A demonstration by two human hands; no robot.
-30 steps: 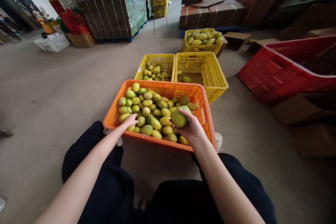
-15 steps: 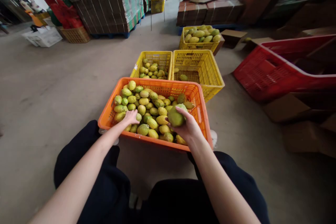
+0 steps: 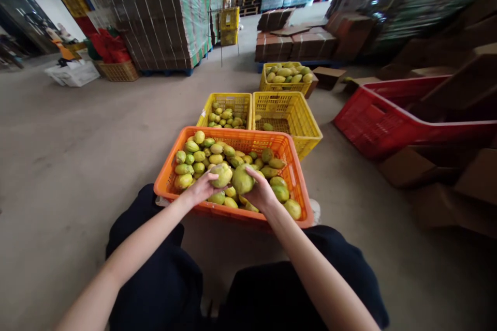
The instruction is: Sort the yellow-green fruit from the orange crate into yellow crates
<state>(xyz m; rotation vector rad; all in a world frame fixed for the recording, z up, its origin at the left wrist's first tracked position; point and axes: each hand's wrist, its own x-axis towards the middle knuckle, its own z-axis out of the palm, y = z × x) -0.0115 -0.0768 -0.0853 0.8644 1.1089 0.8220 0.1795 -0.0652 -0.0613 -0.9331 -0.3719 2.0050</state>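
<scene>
My left hand [image 3: 201,189], earlier down among the heaped fruit [image 3: 183,181], had come up half-curled around a yellow-green fruit [image 3: 221,175]. My right hand [image 3: 259,190] had shifted in beside it, fingers still curved around a greener fruit [image 3: 243,180]. Both fruits sat above the orange crate [image 3: 233,211], which stood before two yellow crates [image 3: 305,133] on the grey floor [image 3: 77,129]. A red crate [image 3: 368,124] lay to the right, wrapped stacks [image 3: 151,15] behind.
</scene>
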